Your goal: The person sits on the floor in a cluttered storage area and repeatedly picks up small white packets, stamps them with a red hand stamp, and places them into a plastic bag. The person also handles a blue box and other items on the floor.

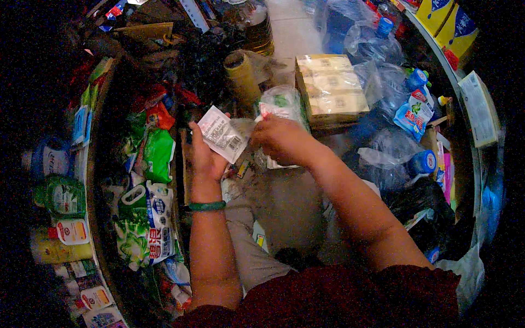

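My left hand (pixel 203 156), with a teal bracelet on the wrist, holds a small white packet (pixel 224 134) with a barcode facing up. To its right, my right hand (pixel 276 139) reaches over a clear plastic bag (pixel 281 101) with white, red and green contents, near the middle. Its fingers are curled together beside the packet, and what they grip is hidden. A yellowish roll (pixel 240 76) stands just beyond my hands, and a shrink-wrapped stack of cream packs (pixel 331 85) lies beyond my right hand.
Shelves of bottles (pixel 65 194) and packaged goods (pixel 147 224) line the left. On the right are bagged blue-capped bottles (pixel 422 161), a blue pouch (pixel 410 117) and yellow boxes (pixel 456 38) on a shelf. A large container (pixel 257 33) stands at the back, beside pale tiled floor (pixel 290 27).
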Demonstrator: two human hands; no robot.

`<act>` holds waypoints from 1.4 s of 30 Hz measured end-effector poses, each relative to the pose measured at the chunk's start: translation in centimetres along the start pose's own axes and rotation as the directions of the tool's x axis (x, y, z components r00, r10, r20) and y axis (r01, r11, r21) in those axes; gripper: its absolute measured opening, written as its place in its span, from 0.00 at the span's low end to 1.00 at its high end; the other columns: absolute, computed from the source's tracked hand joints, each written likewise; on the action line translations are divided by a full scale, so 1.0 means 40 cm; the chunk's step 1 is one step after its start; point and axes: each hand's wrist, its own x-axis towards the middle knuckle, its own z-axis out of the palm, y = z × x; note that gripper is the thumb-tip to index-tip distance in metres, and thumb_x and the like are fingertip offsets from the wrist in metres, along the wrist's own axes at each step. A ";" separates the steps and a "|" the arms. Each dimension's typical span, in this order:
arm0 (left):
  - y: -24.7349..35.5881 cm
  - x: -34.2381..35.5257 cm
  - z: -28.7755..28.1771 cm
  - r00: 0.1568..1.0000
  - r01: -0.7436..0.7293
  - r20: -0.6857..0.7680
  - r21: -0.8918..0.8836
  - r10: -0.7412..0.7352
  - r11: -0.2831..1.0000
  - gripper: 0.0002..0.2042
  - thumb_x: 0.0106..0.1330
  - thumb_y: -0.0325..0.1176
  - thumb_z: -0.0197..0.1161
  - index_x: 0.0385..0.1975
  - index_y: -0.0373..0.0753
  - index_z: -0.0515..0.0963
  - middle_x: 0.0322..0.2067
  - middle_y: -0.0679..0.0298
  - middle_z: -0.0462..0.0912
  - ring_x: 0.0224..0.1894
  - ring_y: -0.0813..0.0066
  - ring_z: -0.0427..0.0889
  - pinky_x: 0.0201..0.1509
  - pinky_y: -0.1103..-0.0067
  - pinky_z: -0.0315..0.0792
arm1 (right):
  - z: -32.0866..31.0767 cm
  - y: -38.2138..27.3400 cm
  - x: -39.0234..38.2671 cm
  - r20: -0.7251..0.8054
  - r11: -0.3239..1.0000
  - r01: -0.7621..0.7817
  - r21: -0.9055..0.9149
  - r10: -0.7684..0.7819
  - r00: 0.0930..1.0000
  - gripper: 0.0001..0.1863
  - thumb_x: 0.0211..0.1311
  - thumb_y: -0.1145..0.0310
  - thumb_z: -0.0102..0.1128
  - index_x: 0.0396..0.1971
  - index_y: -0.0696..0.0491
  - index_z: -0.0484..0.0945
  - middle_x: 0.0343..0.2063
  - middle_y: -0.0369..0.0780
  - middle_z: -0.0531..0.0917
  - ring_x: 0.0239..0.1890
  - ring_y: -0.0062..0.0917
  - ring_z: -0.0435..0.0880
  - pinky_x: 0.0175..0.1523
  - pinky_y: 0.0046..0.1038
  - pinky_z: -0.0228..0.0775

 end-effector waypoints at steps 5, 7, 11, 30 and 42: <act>0.001 -0.009 0.024 0.997 0.080 -0.017 0.031 -0.080 0.996 0.35 0.61 0.63 0.34 0.54 0.36 0.64 0.48 0.54 0.72 0.50 0.56 0.72 0.55 0.62 0.65 | -0.018 0.018 0.013 -0.404 0.960 -0.258 0.109 0.280 0.871 0.11 0.46 0.71 0.56 0.33 0.52 0.76 0.33 0.43 0.77 0.39 0.39 0.74 0.44 0.37 0.68; -0.009 -0.011 0.039 0.995 0.087 -0.056 0.095 -0.082 0.992 0.36 0.61 0.64 0.33 0.54 0.36 0.64 0.48 0.55 0.72 0.50 0.57 0.72 0.55 0.62 0.64 | -0.005 0.018 0.031 -0.551 0.961 -0.131 0.242 0.247 0.797 0.13 0.46 0.73 0.57 0.35 0.53 0.75 0.34 0.43 0.77 0.40 0.41 0.74 0.45 0.38 0.67; -0.037 -0.017 0.064 0.994 0.093 -0.065 0.144 -0.084 0.985 0.37 0.59 0.66 0.33 0.52 0.38 0.66 0.47 0.58 0.74 0.49 0.62 0.73 0.55 0.66 0.65 | 0.024 -0.046 0.056 -0.521 0.934 0.108 0.340 0.092 0.848 0.19 0.43 0.77 0.56 0.41 0.54 0.73 0.39 0.43 0.75 0.45 0.40 0.72 0.50 0.35 0.65; -0.024 0.015 -0.015 0.997 0.037 0.073 0.036 -0.040 0.999 0.27 0.66 0.54 0.38 0.51 0.35 0.65 0.48 0.54 0.73 0.50 0.60 0.72 0.55 0.65 0.65 | 0.008 -0.054 0.023 -0.043 0.986 0.109 0.127 -0.104 0.994 0.14 0.42 0.75 0.58 0.33 0.50 0.77 0.36 0.37 0.76 0.42 0.35 0.72 0.46 0.31 0.69; -0.049 0.005 0.029 0.985 0.168 0.032 0.035 -0.169 0.985 0.30 0.64 0.59 0.38 0.53 0.38 0.64 0.52 0.57 0.69 0.54 0.60 0.68 0.57 0.63 0.62 | 0.018 -0.025 0.040 -0.527 0.974 -0.057 0.220 0.168 0.833 0.17 0.42 0.75 0.58 0.38 0.50 0.75 0.36 0.41 0.75 0.41 0.38 0.73 0.46 0.35 0.69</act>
